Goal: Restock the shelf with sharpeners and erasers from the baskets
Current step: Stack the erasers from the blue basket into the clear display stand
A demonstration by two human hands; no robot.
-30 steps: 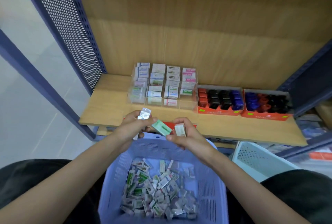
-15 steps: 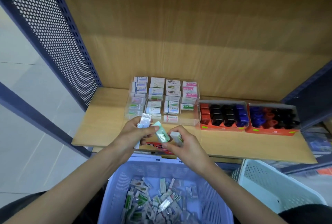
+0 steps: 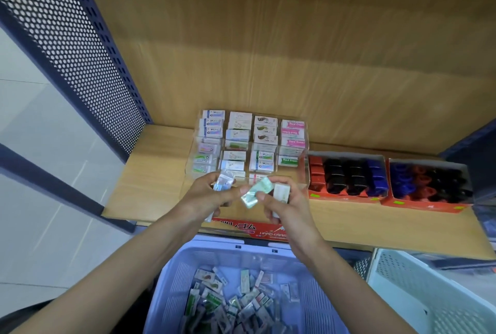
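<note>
Above the shelf (image 3: 150, 172) front edge, the left hand (image 3: 206, 195) grips a clear-wrapped eraser (image 3: 224, 180), the right hand (image 3: 285, 206) grips a white eraser (image 3: 281, 191), and both pinch a green eraser (image 3: 254, 192) between them, just before the clear tray (image 3: 303, 170). Below, the blue basket (image 3: 241, 249) holds loose erasers (image 3: 236, 304).

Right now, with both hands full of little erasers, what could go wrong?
The green eraser, pinched only by fingertips of the left hand and right hand, could slip, likely into the blue basket below. Each hand also holds more erasers, so slotting one into the clear organizer might loosen the rest.
</note>
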